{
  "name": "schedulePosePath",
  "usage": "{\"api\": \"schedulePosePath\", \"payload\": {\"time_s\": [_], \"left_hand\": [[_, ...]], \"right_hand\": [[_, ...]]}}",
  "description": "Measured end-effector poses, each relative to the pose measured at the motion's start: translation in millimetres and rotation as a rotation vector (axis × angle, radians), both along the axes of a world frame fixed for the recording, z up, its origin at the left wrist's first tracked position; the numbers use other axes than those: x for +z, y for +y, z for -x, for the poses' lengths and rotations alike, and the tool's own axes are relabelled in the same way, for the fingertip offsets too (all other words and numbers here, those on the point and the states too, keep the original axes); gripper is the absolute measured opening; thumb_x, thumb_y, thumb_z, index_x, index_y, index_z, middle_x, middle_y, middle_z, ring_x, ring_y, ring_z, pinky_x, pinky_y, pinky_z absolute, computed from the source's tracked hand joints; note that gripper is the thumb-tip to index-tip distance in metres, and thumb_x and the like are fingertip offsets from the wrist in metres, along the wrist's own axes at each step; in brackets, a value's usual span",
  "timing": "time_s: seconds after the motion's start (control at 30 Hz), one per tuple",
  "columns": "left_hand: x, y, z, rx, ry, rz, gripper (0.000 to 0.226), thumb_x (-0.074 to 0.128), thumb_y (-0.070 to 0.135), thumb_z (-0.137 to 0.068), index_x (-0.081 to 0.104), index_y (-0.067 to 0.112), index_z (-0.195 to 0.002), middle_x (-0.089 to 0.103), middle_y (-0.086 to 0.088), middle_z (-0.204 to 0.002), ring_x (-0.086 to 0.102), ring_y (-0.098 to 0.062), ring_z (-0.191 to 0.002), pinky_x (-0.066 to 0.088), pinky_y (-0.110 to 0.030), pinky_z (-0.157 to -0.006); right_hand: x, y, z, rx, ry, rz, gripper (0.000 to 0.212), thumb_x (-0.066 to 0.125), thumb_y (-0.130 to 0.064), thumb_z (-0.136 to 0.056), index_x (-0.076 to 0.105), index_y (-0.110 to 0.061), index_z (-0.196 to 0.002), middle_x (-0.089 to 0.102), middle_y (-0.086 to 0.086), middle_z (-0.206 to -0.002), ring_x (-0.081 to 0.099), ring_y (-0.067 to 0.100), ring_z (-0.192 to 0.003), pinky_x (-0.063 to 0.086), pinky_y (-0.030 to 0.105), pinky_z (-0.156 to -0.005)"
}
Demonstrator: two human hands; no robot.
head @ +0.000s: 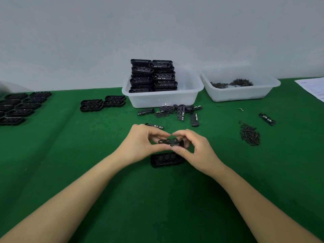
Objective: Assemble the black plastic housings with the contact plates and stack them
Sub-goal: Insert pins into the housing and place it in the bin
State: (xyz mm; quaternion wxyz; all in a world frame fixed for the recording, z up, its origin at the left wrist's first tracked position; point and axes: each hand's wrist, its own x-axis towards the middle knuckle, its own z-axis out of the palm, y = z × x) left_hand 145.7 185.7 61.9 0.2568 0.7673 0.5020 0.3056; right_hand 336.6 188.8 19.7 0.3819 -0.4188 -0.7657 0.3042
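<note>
From the head camera, both hands work just above the green cloth (52, 155). The left hand (140, 144) and right hand (194, 149) each pinch an end of one contact plate (169, 142), held level — likely to line it up over the open black housing (166, 159) lying directly beneath. Spare plates (177, 112) lie loose in front of the tub of housings (163, 99), within easy reach. Finished housings (102, 103) sit in rows to the left — well apart from the supply.
</note>
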Motion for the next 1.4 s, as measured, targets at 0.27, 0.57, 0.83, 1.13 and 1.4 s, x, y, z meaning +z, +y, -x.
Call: {"api": "schedulePosePath", "payload": {"time_s": [0.27, 0.57, 0.83, 1.13, 1.4], "left_hand": [[-6.7, -4.3, 2.2, -0.227, 0.341, -0.128, 0.025, 0.072, 0.027, -0.079, 0.071, 0.018, -0.102, 0.07, 0.005, -0.097, 0.063, -0.005, -0.087, 0.048, -0.025, -0.084], [8.6, 7.5, -3.5, -0.355, 0.501, -0.173, 0.023, 0.072, 0.025, -0.079, 0.072, 0.017, -0.101, 0.07, 0.002, -0.094, 0.062, -0.012, -0.085, 0.045, -0.028, -0.081], [21.5, 14.9, -18.9, -0.407, 0.773, -0.251, 0.026, 0.069, 0.032, -0.08, 0.07, 0.024, -0.105, 0.069, 0.005, -0.098, 0.06, -0.016, -0.094, 0.042, -0.033, -0.085], [22.3, 13.4, -20.1, -0.379, 0.745, -0.211, 0.027, 0.069, 0.026, -0.081, 0.069, 0.024, -0.107, 0.067, 0.006, -0.103, 0.059, -0.015, -0.096, 0.041, -0.033, -0.087], [21.6, 17.9, -16.7, -0.357, 0.742, -0.088, 0.026, 0.07, 0.031, -0.079, 0.069, 0.028, -0.105, 0.069, 0.006, -0.101, 0.058, -0.015, -0.095, 0.045, -0.033, -0.082]], "right_hand": [[-7.3, 10.7, -11.9, 0.075, -0.428, 0.044, 0.044, 0.071, -0.055, -0.064, 0.048, -0.032, -0.093, 0.043, -0.019, -0.084, 0.038, -0.012, -0.081, 0.028, 0.007, -0.068], [-10.2, 11.7, -9.2, 0.063, -0.332, 0.067, 0.037, 0.077, -0.051, -0.059, 0.054, -0.034, -0.082, 0.048, -0.016, -0.074, 0.044, 0.001, -0.066, 0.039, 0.018, -0.062], [-14.0, 11.7, -9.8, 0.07, -0.285, 0.017, 0.039, 0.078, -0.05, -0.056, 0.054, -0.03, -0.08, 0.047, -0.015, -0.07, 0.041, 0.003, -0.061, 0.036, 0.016, -0.057], [-11.5, 12.5, -7.9, 0.08, -0.316, 0.039, 0.04, 0.079, -0.049, -0.055, 0.045, -0.038, -0.074, 0.046, -0.016, -0.071, 0.04, 0.004, -0.061, 0.035, 0.017, -0.057], [-10.8, 10.3, -8.6, 0.081, -0.34, 0.057, 0.045, 0.074, -0.058, -0.052, 0.055, -0.031, -0.083, 0.049, -0.017, -0.074, 0.041, 0.003, -0.063, 0.029, 0.015, -0.063]]}}
